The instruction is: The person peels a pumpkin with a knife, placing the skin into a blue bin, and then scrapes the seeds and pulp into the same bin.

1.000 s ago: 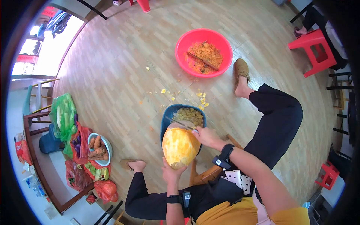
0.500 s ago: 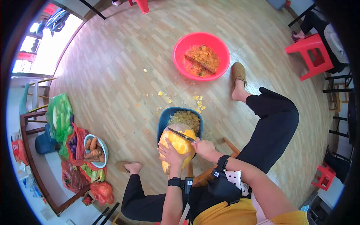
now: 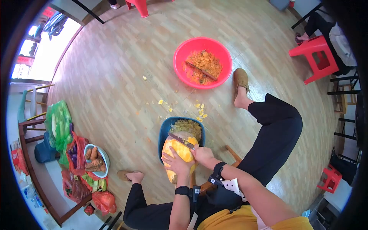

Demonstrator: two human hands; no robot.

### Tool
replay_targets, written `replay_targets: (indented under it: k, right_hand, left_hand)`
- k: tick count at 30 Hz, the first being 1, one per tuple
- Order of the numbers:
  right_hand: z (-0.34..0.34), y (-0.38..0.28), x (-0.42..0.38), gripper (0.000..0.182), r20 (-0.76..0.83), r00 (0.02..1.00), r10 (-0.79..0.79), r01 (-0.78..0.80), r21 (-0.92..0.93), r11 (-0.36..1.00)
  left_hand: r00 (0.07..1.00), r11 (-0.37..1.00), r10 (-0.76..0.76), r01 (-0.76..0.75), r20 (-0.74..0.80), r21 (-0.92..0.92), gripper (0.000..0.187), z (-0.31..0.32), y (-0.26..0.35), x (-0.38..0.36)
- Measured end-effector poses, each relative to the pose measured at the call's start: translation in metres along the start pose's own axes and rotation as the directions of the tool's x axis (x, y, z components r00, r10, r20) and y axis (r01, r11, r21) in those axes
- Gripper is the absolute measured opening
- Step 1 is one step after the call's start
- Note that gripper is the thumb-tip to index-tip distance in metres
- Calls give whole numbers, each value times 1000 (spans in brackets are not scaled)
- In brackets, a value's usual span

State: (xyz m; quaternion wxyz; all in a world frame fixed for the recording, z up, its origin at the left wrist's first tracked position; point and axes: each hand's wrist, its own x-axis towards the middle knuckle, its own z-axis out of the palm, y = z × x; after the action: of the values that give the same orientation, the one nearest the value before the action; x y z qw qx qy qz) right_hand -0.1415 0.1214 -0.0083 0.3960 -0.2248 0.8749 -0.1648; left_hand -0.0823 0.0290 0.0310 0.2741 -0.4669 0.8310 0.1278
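Note:
A large pumpkin (image 3: 178, 156), mostly peeled to yellow-orange with a patch of greyish skin at its far end, leans over a blue bin (image 3: 162, 134). My left hand (image 3: 178, 163) grips the pumpkin's near side, fingers spread over its surface. In my right hand (image 3: 203, 155) is a knife (image 3: 181, 140), held by the handle, its blade lying across the upper part of the pumpkin. Peelings (image 3: 188, 125) fill the far part of the bin.
Ahead on the floor stands a red basin (image 3: 178, 73) of orange shreds with a brown stick-like tool. Scraps (image 3: 200, 111) lie nearby. A basket (image 3: 107, 160) of carrots and bagged vegetables (image 3: 59, 122) are at left. A person sits by a red stool (image 3: 316, 57) at right.
The knife blade has shifted slightly nearer along the pumpkin, with my right hand moving closer to my left. The whole view has tilted a little, so the basin and bin appear lower.

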Motion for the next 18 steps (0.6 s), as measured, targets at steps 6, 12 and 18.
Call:
replay_targets:
  k: [6, 12, 18]
  right_hand:
    - [-23, -12, 1, 38, 67, 995, 74, -77, 50, 996]
    - [-18, -16, -22, 37, 82, 991, 103, -110, 77, 991]
    - [-2, -19, -12, 35, 51, 992, 112, -114, 44, 992]
  left_hand:
    - [1000, 1000, -9, 9, -8, 9, 124, -3, 4, 1]
    - [998, 998, -55, 56, 33, -30, 125, 8, -10, 1]
    - [1000, 1000, 9, -8, 30, -23, 124, 7, -20, 7]
